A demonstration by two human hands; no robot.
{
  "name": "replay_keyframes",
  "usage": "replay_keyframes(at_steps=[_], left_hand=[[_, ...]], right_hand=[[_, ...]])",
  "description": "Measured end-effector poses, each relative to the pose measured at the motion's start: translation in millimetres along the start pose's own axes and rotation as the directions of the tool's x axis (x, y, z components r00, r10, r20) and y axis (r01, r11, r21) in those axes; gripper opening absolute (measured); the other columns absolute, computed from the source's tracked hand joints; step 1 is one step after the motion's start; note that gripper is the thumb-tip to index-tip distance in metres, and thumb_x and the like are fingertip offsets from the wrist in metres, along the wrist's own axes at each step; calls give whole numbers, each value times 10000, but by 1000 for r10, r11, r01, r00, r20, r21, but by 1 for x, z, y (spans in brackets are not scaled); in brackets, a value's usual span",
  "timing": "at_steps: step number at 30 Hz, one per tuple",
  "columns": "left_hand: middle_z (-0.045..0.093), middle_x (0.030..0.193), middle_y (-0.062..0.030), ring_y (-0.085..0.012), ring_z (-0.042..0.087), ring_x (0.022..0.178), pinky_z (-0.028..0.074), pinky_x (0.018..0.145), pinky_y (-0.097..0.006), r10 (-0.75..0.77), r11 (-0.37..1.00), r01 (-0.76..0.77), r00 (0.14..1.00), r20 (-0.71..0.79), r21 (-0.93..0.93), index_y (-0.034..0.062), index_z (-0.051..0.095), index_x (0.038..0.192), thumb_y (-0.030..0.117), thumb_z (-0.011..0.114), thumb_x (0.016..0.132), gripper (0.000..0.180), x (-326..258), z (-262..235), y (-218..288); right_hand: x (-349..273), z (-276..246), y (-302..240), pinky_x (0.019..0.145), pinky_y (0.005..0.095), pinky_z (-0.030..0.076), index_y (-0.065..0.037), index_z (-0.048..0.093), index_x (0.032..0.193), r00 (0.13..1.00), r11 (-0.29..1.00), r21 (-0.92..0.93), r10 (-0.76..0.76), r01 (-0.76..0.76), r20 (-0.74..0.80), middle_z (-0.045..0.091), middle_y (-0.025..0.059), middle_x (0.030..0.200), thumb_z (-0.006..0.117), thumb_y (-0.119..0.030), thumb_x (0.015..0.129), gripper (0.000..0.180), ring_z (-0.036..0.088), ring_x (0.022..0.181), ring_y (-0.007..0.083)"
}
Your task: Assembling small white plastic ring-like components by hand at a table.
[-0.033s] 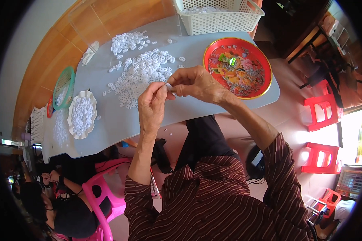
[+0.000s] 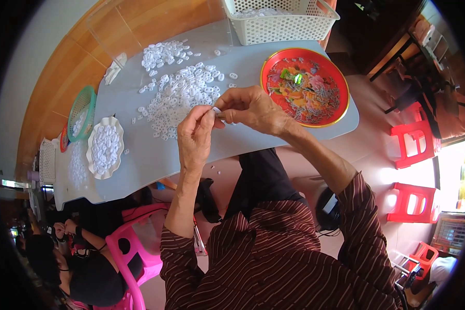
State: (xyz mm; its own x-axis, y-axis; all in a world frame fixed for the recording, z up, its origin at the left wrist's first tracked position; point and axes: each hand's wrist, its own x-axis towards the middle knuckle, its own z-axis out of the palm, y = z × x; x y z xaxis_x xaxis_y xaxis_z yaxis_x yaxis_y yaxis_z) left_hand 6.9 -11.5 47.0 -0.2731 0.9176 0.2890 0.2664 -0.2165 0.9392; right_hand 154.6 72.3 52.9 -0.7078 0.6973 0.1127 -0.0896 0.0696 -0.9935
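Observation:
Above the table's front edge my left hand pinches a small white plastic piece between thumb and fingertips. My right hand meets it there, its thumb and fingers closed at the same piece. Whether the right fingers also hold a tiny part is hidden. Just beyond both hands spreads a large pile of white oval plastic pieces with holes. Right of my right hand lies a round red tray with a flower pattern and many small grey metal bits in it.
A smaller white pile lies farther back. At the left stand a scalloped white dish of white pieces and a green basket. A white perforated basket stands at the back right. Another person sits lower left near a pink chair.

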Motion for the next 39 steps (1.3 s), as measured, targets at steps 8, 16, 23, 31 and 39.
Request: replay_keyframes(at_steps=[8,16,23,31,39], left_hand=[[541,662,-39,-112,486,630,410,610,-269,-28,991,32,999,-35,129,-19,545,806,215,517,934,268,-4,6,6],[566,710,-65,-129,512,675,422,639,-284,-22,993,29,998,-61,115,-30,565,875,211,464,941,269,-6,12,1],[571,716,-55,-123,533,691,441,655,-271,30,999,-32,995,100,13,-22,578,906,139,494,921,182,-16,29,6],[563,710,-53,-122,536,711,447,697,-263,-14,999,15,999,32,-38,-33,573,963,135,511,919,184,-23,29,-26],[557,706,-54,-125,531,708,444,691,-267,-9,1000,10,999,33,-24,-36,568,968,136,515,920,186,-24,29,-27]], right_hand=[[-11,17,1,609,291,507,-5,624,876,874,779,-549,-458,304,-166,623,114,771,647,21,732,148,630,682,195],[-26,24,-7,594,356,494,-14,605,897,818,701,-591,-564,399,-116,588,121,749,615,3,750,148,608,673,288],[-34,-45,-15,580,345,502,-7,623,825,832,607,-781,-504,150,-232,612,138,680,599,-50,756,85,622,607,279],[-63,-155,-18,695,406,499,-74,697,850,976,236,-958,-107,-161,-190,648,118,762,601,-119,744,150,627,744,286],[-49,-144,-15,718,430,500,-70,690,829,993,4,-993,-19,-120,-120,633,130,821,584,-86,760,128,632,808,306]])
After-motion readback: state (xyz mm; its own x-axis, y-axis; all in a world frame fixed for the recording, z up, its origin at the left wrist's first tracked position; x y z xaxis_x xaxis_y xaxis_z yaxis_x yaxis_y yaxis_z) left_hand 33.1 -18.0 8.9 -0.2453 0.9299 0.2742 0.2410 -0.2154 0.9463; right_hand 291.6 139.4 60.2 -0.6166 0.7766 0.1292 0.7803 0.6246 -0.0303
